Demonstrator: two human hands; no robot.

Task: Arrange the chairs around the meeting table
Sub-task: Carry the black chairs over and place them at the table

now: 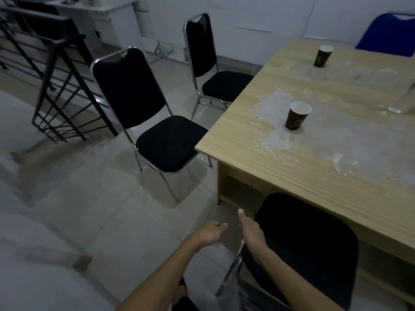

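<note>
A light wooden meeting table [280,167] fills the right side. Two black padded chairs with chrome frames stand along its left side: one [166,142] by the near corner, another [224,84] farther back, its seat partly under the tabletop. A third black chair [310,250] is right below me at the table's near side. My right hand [251,232] lies on its left edge, thumb out straight, fingers hidden behind the upholstery. Just left of it, over the floor, my left hand [211,233] hovers loosely curled and holds nothing.
A blue chair [390,32] stands at the table's far side. Two dark paper cups [296,118] [323,56] and a clear bottle [404,97] stand on the stained tabletop. A black metal railing [62,86] runs along the left. White cabinets stand at the back.
</note>
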